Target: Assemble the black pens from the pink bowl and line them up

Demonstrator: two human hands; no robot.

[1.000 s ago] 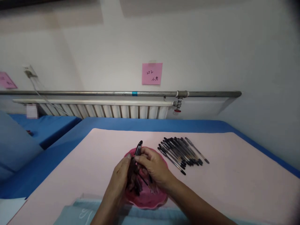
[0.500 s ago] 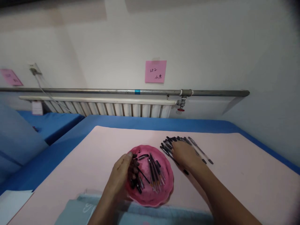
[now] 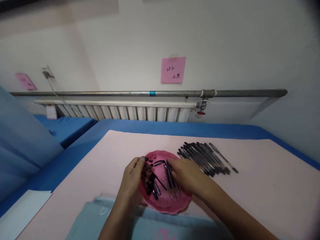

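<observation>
A pink scalloped plate (image 3: pixel 172 208) holds pen parts: several slim clear-and-dark pen refills or barrels (image 3: pixel 170 181) in the middle, and short black pieces like caps (image 3: pixel 151 188) at the left. My left hand (image 3: pixel 133 173) curls over the plate's left rim, its fingers closed around small dark pieces I cannot make out. My right hand (image 3: pixel 186 173) reaches over the plate's right side, fingers bunched beside the slim pen parts; its fingertips are partly hidden. Right of the plate, several capped black pens (image 3: pixel 206 158) lie side by side in a slanting row.
Pink sheeting (image 3: pixel 250 186) covers the blue-edged table (image 3: pixel 175 126). A grey-blue cloth (image 3: pixel 150 223) lies at the near edge, white paper (image 3: pixel 27 206) at the left. Behind are a radiator (image 3: pixel 140 113) and a metal pipe (image 3: pixel 112 94) with a red valve handle (image 3: pixel 201 113).
My right hand has moved left from the row of pens to the plate, uncovering the row. My left hand stays at the plate's left rim. The camera view has shifted slightly.
</observation>
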